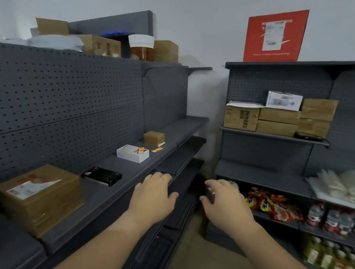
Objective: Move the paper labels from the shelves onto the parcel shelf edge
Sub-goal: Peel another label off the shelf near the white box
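Two small yellow-and-red paper labels lie on the left grey shelf: one label on top of a white box, the other label flat on the shelf beside a small brown parcel. My left hand is spread, its straight fingertips at the shelf's front edge. My right hand hovers to the right of the shelf, off its edge. Its fingers and thumb curl round a small dark object, too blurred to identify.
A large brown parcel and a black box sit nearer on the same shelf. Lower shelf boards jut out below. The right-hand rack holds cartons, plastic bags, snack packets and bottles. More boxes stand on top of the left rack.
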Available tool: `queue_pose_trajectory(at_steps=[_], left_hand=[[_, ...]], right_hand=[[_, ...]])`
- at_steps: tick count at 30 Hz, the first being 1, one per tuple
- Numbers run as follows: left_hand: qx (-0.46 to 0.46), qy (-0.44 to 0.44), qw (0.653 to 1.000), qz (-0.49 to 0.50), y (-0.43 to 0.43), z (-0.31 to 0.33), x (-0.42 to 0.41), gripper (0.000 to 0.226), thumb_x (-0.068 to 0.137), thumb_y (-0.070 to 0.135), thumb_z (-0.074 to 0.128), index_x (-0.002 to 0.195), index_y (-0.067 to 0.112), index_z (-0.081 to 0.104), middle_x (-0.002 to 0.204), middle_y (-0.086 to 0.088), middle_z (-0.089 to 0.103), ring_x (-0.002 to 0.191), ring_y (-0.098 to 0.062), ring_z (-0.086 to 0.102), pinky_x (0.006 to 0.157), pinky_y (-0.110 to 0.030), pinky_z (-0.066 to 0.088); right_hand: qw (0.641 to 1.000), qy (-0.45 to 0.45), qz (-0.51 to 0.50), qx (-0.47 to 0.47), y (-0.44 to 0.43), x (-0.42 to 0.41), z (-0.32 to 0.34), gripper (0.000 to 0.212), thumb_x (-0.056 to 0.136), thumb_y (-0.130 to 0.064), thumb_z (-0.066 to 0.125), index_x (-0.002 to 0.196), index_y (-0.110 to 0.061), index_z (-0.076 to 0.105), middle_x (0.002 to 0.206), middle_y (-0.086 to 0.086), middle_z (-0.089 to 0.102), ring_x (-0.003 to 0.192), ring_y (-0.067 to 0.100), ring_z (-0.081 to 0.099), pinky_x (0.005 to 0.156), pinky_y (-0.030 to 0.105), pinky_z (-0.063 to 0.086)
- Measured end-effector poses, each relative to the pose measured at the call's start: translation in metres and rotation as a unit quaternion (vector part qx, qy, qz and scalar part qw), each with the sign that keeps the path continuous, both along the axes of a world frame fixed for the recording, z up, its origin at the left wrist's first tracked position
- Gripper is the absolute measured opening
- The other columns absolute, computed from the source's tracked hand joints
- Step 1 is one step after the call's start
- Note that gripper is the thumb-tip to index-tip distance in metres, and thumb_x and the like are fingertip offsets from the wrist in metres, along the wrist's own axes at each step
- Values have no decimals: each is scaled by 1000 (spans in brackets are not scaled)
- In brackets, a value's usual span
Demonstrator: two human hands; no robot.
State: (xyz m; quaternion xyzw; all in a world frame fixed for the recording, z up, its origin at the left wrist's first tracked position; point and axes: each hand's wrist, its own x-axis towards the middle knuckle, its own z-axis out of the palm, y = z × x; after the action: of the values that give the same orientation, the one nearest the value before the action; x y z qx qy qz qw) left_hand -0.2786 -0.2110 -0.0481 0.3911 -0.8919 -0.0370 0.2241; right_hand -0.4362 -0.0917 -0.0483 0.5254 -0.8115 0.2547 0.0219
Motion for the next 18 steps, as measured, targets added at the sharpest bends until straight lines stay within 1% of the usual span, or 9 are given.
queue_pose_trajectory(at_steps=[4, 8, 11, 13, 18], left_hand=[[10, 0, 1000, -28, -29, -5, -51, 49, 90, 49, 56, 134, 27, 47, 131, 7, 52, 121, -15, 47, 96, -38, 42], [16, 7, 998, -57, -66, -12, -102, 47, 91, 48, 56, 132, 27, 49, 128, 6, 52, 118, -15, 47, 95, -38, 45], [14, 9, 997, -70, -104, -18, -141, 42, 91, 47, 56, 126, 26, 51, 122, 6, 53, 114, -15, 48, 92, -37, 45], [24, 19, 996, -84, -134, -22, -166, 40, 91, 46, 56, 125, 25, 52, 122, 5, 52, 114, -15, 47, 91, -34, 45], [31, 27, 994, -105, -208, -23, -224, 44, 92, 46, 55, 130, 25, 51, 127, 6, 51, 116, -14, 47, 94, -35, 45]], right_hand=[[1000, -7, -23, 1, -18, -47, -4, 49, 95, -42, 55, 141, -27, 47, 139, -5, 49, 125, 18, 47, 99, 31, 43], [999, -2, -39, 8, -51, -95, -10, 49, 94, -43, 55, 140, -28, 47, 139, -4, 50, 125, 19, 47, 102, 35, 43], [999, 13, -52, 11, -87, -129, -15, 46, 94, -43, 54, 138, -29, 50, 136, -4, 52, 123, 20, 49, 101, 36, 44], [998, 19, -57, 11, -116, -150, -17, 46, 94, -44, 53, 137, -29, 51, 137, -5, 51, 123, 20, 48, 102, 36, 43], [998, 12, -64, 21, -187, -202, -15, 48, 94, -45, 54, 139, -29, 48, 140, -5, 49, 127, 18, 46, 105, 36, 40]])
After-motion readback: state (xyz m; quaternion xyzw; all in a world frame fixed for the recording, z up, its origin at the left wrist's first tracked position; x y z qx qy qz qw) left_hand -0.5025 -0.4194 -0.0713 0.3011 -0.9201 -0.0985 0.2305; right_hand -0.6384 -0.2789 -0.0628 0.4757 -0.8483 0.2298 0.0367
